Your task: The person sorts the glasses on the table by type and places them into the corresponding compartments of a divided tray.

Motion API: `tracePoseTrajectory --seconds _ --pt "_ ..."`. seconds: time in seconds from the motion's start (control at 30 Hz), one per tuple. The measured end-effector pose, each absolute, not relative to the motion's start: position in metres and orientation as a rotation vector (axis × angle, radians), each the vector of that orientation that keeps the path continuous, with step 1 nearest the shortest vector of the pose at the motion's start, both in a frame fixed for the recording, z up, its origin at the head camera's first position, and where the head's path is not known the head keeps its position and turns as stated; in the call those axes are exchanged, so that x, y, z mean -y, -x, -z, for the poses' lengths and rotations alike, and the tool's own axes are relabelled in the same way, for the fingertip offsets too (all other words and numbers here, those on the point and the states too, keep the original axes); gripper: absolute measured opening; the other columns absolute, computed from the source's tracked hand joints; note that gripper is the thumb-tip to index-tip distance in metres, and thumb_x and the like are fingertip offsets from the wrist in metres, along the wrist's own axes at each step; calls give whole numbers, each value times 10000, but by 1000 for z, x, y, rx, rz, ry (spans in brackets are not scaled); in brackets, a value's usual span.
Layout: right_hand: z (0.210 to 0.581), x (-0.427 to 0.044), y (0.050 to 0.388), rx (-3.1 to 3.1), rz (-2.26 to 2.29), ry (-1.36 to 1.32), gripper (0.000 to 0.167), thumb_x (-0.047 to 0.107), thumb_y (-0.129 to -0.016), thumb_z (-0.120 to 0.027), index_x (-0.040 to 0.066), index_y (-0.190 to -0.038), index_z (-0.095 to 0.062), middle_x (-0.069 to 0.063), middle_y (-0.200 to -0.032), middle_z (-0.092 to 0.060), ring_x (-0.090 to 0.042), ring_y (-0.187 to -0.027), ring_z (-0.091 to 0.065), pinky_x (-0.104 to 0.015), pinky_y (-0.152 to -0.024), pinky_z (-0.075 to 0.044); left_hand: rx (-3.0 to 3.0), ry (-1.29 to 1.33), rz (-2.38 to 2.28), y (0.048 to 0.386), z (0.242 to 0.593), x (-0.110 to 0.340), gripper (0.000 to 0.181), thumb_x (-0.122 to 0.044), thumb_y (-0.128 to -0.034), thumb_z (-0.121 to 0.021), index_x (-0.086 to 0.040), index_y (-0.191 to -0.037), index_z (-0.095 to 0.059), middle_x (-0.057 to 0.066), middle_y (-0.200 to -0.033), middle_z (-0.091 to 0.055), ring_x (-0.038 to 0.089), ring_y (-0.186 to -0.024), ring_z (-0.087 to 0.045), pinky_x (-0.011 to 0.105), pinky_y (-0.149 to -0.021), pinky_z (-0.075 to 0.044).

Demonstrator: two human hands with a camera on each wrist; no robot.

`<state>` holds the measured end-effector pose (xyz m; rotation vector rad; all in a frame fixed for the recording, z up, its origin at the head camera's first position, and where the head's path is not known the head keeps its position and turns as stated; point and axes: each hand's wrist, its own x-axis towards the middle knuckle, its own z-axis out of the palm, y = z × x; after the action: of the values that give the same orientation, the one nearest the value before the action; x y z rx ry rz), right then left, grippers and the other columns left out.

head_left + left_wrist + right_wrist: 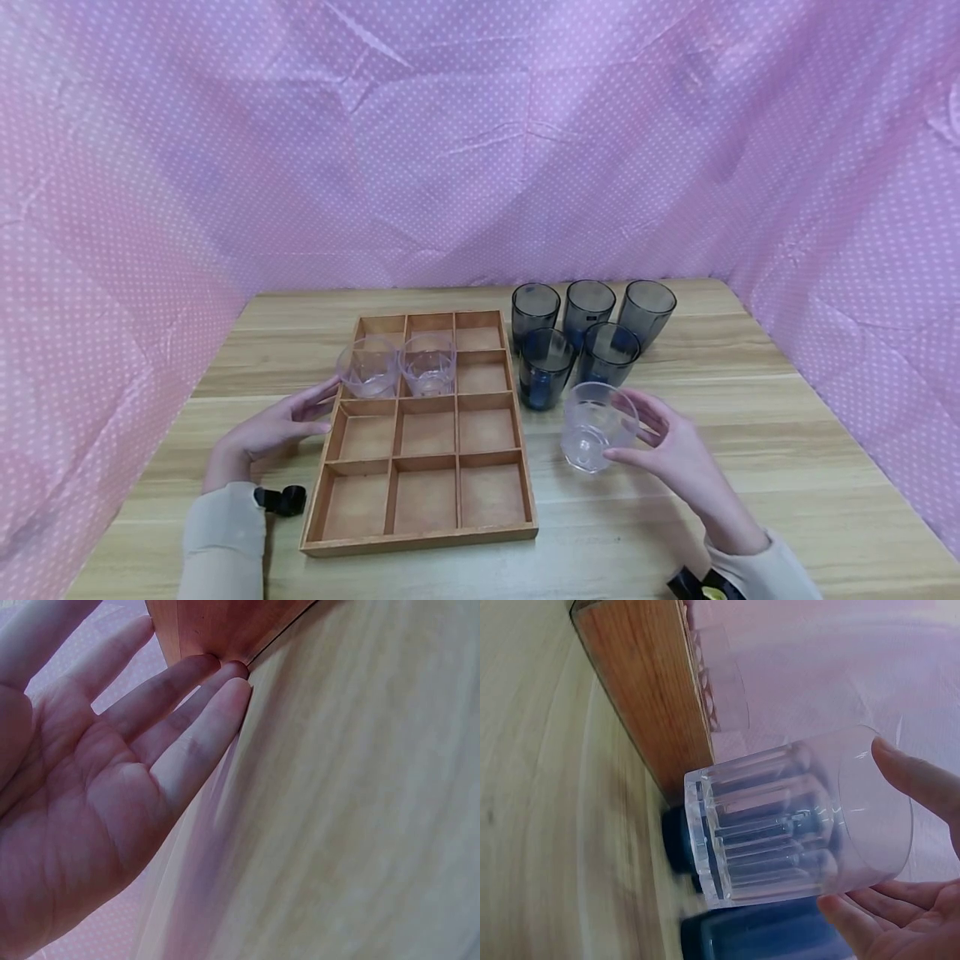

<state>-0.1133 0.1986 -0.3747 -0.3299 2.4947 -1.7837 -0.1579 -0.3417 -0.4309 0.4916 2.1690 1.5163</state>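
Observation:
Between the thumb and fingers of my right hand is a clear glass, gripped near its rim. In the right wrist view that clear glass is held off the table, its ridged base toward the tabletop. The wooden compartment tray lies left of it. Two more clear glasses, one on the left and one in the middle, stand in the tray's second row from the back. My left hand has its fingers extended, fingertips touching the tray's left side.
Several dark smoky glasses stand grouped right of the tray's far end, just behind the held glass. A wooden table carries everything. Pink dotted cloth hangs behind and at both sides.

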Motion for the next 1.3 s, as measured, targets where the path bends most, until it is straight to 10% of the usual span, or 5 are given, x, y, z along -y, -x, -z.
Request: tracePoseTrajectory --seconds 0.37,1.3 --pt "368 -173 120 -2451 1747 377 773 56 -730 -826 13 -1405 -452 -186 -1420 -526 -358 -1277 -519 -261 -999 -478 -2152 -488 -1518 158 433 342 803 -119 -962 -573 -3 -1546 -35 291 -1593 4 -232 -1208 -309 70 -976 -362" --pt "358 -104 144 -2306 1856 383 761 61 -705 -850 67 -1380 -498 -148 -1402 -557 -246 -1321 -508 -348 -1053 -449 -2179 -468 -1502 159 431 342 808 -139 -956 -587 4 -1545 -52 293 -1592 -22 -129 -1297 -318 59 -970 -356"
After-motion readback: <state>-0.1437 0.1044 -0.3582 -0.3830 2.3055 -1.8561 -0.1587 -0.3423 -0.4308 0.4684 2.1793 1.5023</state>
